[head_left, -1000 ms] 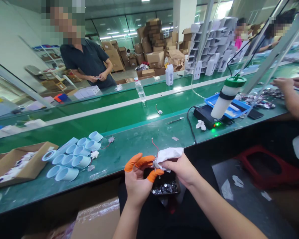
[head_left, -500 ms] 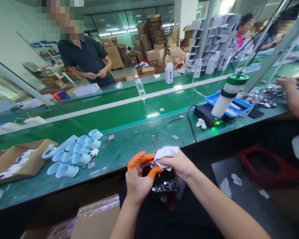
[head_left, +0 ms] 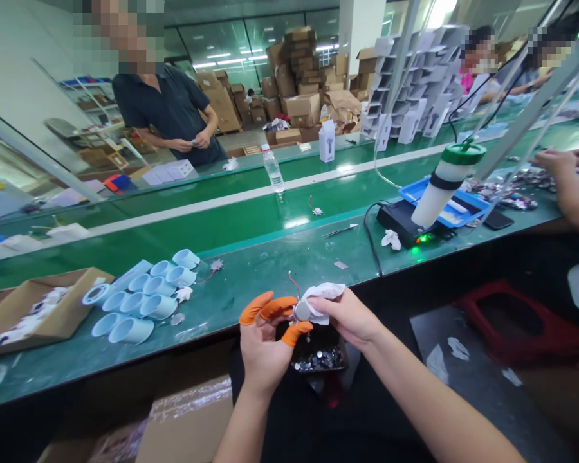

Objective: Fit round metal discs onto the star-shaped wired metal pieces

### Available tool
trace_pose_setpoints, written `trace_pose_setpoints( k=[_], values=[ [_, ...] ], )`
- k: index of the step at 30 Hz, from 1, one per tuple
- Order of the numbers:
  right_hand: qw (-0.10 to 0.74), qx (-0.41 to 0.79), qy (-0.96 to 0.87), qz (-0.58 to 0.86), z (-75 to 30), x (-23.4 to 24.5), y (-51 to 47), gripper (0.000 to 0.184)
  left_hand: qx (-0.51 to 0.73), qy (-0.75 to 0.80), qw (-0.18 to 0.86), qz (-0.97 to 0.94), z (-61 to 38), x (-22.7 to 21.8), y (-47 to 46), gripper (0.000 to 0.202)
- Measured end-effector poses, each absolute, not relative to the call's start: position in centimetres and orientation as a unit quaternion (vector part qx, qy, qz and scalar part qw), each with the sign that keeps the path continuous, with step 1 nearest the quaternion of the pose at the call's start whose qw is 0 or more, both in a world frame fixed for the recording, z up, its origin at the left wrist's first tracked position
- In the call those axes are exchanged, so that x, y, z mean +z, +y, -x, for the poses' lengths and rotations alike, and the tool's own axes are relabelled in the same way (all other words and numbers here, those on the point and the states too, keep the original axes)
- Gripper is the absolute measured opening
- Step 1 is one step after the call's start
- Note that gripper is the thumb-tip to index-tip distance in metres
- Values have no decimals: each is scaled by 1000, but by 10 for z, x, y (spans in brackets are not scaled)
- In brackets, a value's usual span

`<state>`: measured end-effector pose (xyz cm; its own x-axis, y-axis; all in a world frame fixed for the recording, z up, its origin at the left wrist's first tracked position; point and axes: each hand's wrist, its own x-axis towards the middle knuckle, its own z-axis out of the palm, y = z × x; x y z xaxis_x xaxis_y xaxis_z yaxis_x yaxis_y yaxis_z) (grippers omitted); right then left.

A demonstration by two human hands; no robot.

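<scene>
My left hand (head_left: 263, 347), with orange finger cots on several fingers, pinches a small round silver metal part (head_left: 302, 311) above my lap. A thin red wire (head_left: 293, 283) rises from behind the part. My right hand (head_left: 345, 315) presses a crumpled white cloth (head_left: 321, 297) against the part, covering its upper right side. Below both hands sits a black tray (head_left: 318, 359) holding many small silver discs.
The green workbench (head_left: 251, 276) holds pale blue cylindrical cups (head_left: 139, 305), a cardboard box (head_left: 33, 302), tweezers (head_left: 340, 230), and a black device (head_left: 400, 222) beside a blue tray (head_left: 444, 202). A co-worker's hands (head_left: 554, 161) work at the right. A red stool (head_left: 525, 315) stands on the floor.
The white cloth has shifted up and right on the silver part, leaving more of its round face showing. The red wire now stands more upright, and the view has drifted slightly.
</scene>
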<state>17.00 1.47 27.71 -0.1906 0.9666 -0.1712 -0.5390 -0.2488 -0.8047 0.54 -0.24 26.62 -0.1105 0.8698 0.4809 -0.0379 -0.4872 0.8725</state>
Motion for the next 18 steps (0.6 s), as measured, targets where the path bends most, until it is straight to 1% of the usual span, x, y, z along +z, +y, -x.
trace_pose_setpoints(
  k=[3, 5, 7, 10, 11, 13, 14, 16, 18],
  values=[
    [528, 707, -316, 349, -184, 269, 22, 31, 679, 352, 360, -534, -5, 273, -3, 74],
    [540, 666, -342, 385, -202, 262, 34, 33, 699, 346, 364, -509, -2, 278, -4, 74],
    [566, 577, -383, 447, -230, 256, 50, 34, 715, 343, 369, -485, 3, 282, -5, 76],
    [581, 377, -457, 557, -285, 253, 81, 31, 731, 331, 383, -458, 10, 285, -8, 79],
    [556, 286, -493, 606, -305, 254, 92, 29, 735, 326, 386, -452, 12, 286, -8, 79],
    [445, 75, -548, 704, -341, 254, 114, 27, 742, 317, 387, -447, 14, 288, -9, 79],
    [390, 3, -572, 722, -355, 252, 124, 28, 742, 315, 387, -447, 15, 288, -9, 78],
    [291, -67, -615, 730, -376, 246, 142, 28, 741, 317, 386, -448, 14, 289, -10, 78],
    [209, -69, -647, 730, -387, 237, 155, 28, 739, 323, 380, -452, 13, 290, -11, 77]
  ],
)
